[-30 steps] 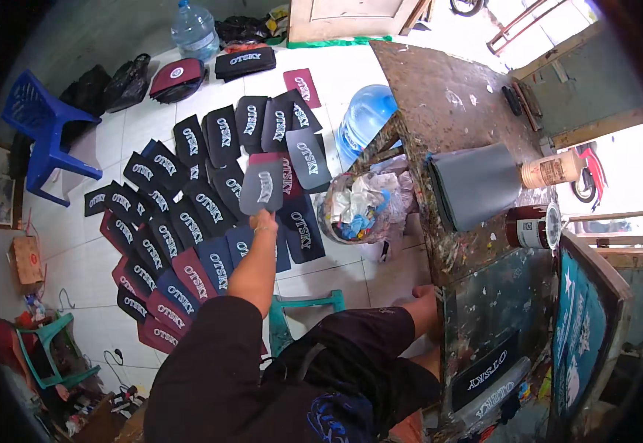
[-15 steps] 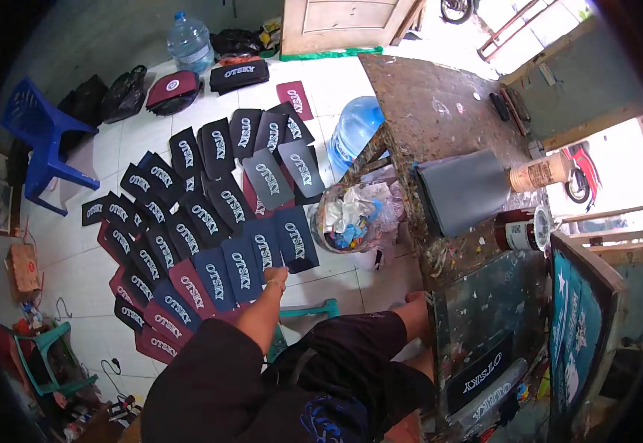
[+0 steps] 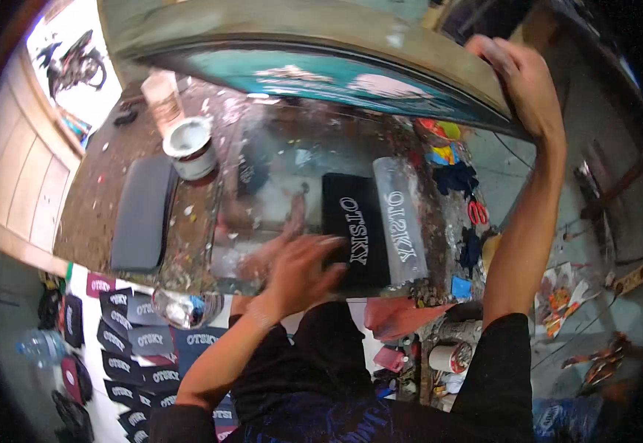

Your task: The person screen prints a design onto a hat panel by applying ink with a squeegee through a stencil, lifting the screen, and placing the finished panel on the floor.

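Observation:
My right hand [image 3: 521, 81] grips the top edge of a raised wooden printing screen frame [image 3: 299, 44] with a teal mesh. My left hand [image 3: 299, 269] is blurred with motion, its fingers spread, hovering over the glass-topped printing table [image 3: 277, 170] at the left edge of a black cloth piece [image 3: 351, 229] with white lettering. A grey strip [image 3: 402, 221] with the same lettering lies right beside that piece. Nothing shows in my left hand.
A white paint can [image 3: 188, 144], a plastic bottle [image 3: 160, 96] and a dark flat stack [image 3: 140, 214] stand on the stained bench to the left. Red scissors [image 3: 478, 213] and rags lie to the right. Several printed dark pieces [image 3: 137, 347] cover the floor at lower left.
The view has swung from the floor rows of printed pieces up to the printing table. My left hand left the floor pieces and now moves over the glass; my right hand holds the screen frame up.

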A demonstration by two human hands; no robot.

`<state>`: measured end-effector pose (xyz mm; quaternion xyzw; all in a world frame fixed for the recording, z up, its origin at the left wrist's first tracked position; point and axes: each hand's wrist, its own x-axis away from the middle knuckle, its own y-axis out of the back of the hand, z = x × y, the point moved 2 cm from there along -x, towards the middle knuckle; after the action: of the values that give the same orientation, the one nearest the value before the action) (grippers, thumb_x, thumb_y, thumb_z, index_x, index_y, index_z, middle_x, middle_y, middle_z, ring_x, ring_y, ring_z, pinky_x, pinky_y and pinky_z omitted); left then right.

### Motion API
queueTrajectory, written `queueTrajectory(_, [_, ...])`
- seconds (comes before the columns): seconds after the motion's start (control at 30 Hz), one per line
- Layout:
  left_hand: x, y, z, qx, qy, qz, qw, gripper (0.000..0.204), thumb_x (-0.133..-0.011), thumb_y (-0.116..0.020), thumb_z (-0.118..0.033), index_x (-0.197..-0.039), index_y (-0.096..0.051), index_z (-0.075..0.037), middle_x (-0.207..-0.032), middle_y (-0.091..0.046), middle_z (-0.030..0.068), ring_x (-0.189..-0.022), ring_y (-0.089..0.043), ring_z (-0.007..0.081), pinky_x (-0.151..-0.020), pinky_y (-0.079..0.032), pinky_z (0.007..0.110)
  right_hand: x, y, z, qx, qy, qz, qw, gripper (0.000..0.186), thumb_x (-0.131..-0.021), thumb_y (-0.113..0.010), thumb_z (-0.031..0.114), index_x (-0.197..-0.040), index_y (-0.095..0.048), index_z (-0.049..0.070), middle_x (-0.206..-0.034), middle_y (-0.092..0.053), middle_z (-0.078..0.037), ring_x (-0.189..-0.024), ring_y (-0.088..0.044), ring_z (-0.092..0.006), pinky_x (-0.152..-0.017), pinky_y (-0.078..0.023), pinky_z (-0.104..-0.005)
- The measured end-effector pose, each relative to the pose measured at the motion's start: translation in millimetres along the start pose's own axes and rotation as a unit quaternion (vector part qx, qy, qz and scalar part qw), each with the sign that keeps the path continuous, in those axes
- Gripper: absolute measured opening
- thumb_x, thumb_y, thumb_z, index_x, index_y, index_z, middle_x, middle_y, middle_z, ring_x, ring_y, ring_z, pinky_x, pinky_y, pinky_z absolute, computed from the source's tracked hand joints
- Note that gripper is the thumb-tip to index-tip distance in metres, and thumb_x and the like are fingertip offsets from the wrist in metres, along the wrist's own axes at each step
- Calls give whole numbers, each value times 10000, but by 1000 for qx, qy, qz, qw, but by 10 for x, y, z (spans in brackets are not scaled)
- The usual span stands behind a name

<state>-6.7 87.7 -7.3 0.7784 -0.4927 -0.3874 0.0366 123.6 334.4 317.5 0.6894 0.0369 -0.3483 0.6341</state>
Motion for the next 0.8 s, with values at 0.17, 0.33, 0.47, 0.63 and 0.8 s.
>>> queueTrajectory(0.17, [-571,-1376,-114,-69,-132,154,977,700,-943,-601,-463,-1461,-408,-33,-1451,-503,197,-1366,-457,365,-1216,-206,497,-78,-86,172,-71,80,-50,993,471,-960,-555,474,-909,-656,17,-749,-576,-101,-718,-543,-127,-700,-452,-300])
queueTrajectory(0.33, [-454,-1472,200,-164,-112,282,939,533,-970,-552,-434,-1312,-601,-29,-1486,-469,208,-1347,-489,343,-1244,-92,511,-25,92,223,-9,-45,-42,998,675,-951,-551,605,-645,-673,15,-489,-485,-47,-450,-438,-137,-459,-338,-323])
queueTrajectory(0.47, [137,-688,844,-129,106,122,978,530,-905,-661,-406,-1285,-621,-38,-1505,-454,185,-1377,-459,339,-1236,-76,538,21,60,340,27,-18,-67,997,694,-958,-527,572,-535,-591,26,-444,-425,-23,-399,-383,-135,-426,-326,-346])
queueTrajectory(0.63, [347,-542,839,-243,70,230,940,866,-859,-681,-527,-1533,-360,-88,-1600,-341,108,-1521,-201,333,-1222,5,585,112,-6,420,17,-20,-140,990,617,-961,-527,488,-638,-680,-15,-482,-519,-59,-412,-460,-154,-445,-389,-349])
queueTrajectory(0.8, [372,-464,860,-267,64,282,919,883,-854,-660,-569,-1541,-360,-104,-1626,-303,58,-1535,-146,333,-1207,47,609,185,-52,515,21,12,-149,989,592,-967,-542,481,-686,-707,-14,-496,-537,-60,-418,-471,-144,-450,-391,-341])
